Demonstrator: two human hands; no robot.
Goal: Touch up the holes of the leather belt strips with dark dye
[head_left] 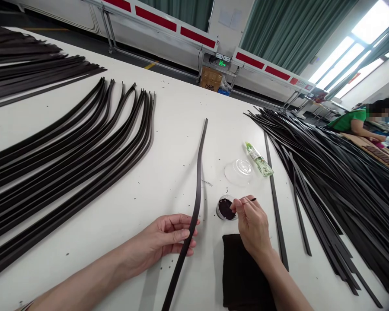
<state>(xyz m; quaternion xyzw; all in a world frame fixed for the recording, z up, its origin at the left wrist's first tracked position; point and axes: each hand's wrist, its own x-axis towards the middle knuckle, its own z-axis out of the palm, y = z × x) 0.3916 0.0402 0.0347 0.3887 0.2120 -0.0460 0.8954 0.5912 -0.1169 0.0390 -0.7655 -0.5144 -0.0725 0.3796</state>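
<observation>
My left hand (168, 235) pinches a long, dark, flat strip (198, 181) between thumb and fingers; its far end rises off the white table. My right hand (254, 222) is closed on a thin dark stick (253, 200), whose lower tip is hidden by my fingers. Those fingertips are at the rim of a small clear cup (226, 208) containing dark paste or liquid. A clear plastic lid (240, 172) lies behind the cup, beside a green-tinted bottle (259, 159) on its side. Under my right wrist is a folded black cloth (243, 276).
Curved dark strips (84, 147) lie in rows on the left, with another stack (45, 77) farther back. A large heap of dark strips (324, 172) covers the right side. Dark specks dot the white table (168, 142). A person in green (353, 121) works at far right.
</observation>
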